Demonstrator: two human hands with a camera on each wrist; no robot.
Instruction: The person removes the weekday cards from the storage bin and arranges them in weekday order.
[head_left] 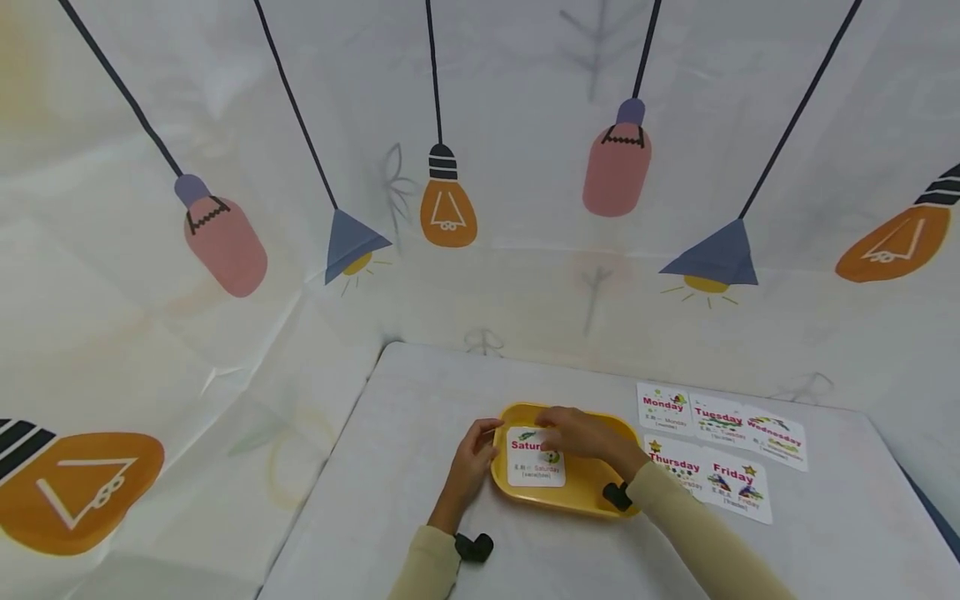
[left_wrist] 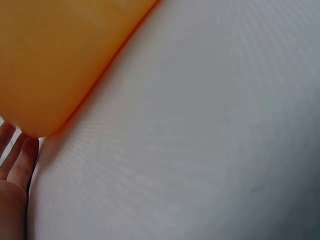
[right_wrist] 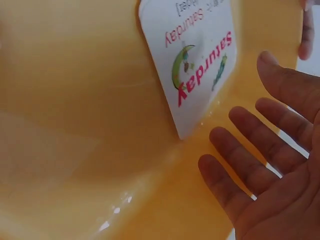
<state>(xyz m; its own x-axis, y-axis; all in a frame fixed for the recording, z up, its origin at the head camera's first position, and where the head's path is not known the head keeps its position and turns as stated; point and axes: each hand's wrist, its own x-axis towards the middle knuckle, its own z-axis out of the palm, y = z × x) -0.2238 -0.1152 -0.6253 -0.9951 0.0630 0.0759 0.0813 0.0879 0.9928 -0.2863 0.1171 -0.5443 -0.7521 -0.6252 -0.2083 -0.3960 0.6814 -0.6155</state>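
A yellow plastic tray (head_left: 592, 492) lies on the table with a white "Saturday" card (head_left: 536, 471) at its left end. My left hand (head_left: 472, 458) is at the tray's left rim. Seen from the left wrist, its fairly straight fingers (left_wrist: 25, 160) meet the tray's corner (left_wrist: 50, 65). Over the far side of the tray is my right hand (head_left: 581, 433), which covers part of the card's printing in the head view. The right wrist view shows this hand's fingers (right_wrist: 225, 145) spread and bare, just beside the card (right_wrist: 200, 55), with nothing held.
Right of the tray lie more day cards in two rows: Monday (head_left: 664, 408), Tuesday (head_left: 718, 423) and Wednesday (head_left: 778, 440) behind, Thursday (head_left: 682, 475) and Friday (head_left: 738, 492) in front. My right forearm overlaps the Thursday card. Lamp-printed white sheeting (head_left: 517, 292) rises behind the white table (head_left: 420, 400).
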